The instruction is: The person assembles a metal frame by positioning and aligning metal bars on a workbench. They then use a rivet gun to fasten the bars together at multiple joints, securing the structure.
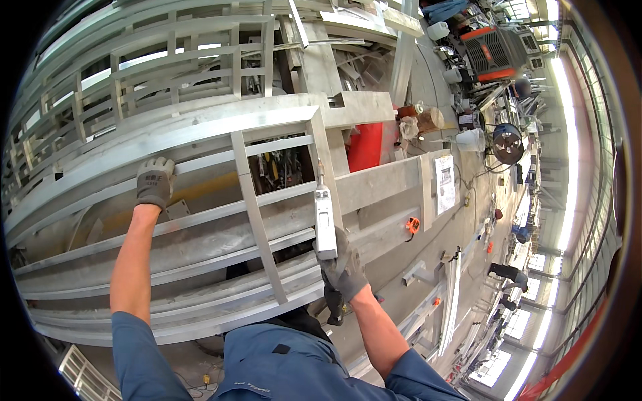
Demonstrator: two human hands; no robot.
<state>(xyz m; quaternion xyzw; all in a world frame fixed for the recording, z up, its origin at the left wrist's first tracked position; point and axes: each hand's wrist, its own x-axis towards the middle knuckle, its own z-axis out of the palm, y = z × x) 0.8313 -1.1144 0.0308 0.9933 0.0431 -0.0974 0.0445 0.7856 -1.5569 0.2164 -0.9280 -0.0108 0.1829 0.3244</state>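
A long silvery metal frame (253, 207) of bars and crosspieces lies in front of me. My left hand (155, 182), in a grey work glove, is closed over one of its long bars at the left. My right hand (345, 269), gloved as well, grips a white handheld welding gun (325, 224) by its lower end. The gun's thin metal nozzle points away from me, over the frame's right end bar (319, 137). Whether its tip touches the bar, I cannot tell. Part of the grip is hidden behind the gun's body.
More welded frames (127, 83) are stacked at the far left. Loose tools (279, 167) show through the frame. Right of it are a paper drawing (445, 184), an orange tape measure (412, 226), a fan (507, 144), a white bucket (471, 140) and an orange-and-black machine (489, 55). Cables cross the floor.
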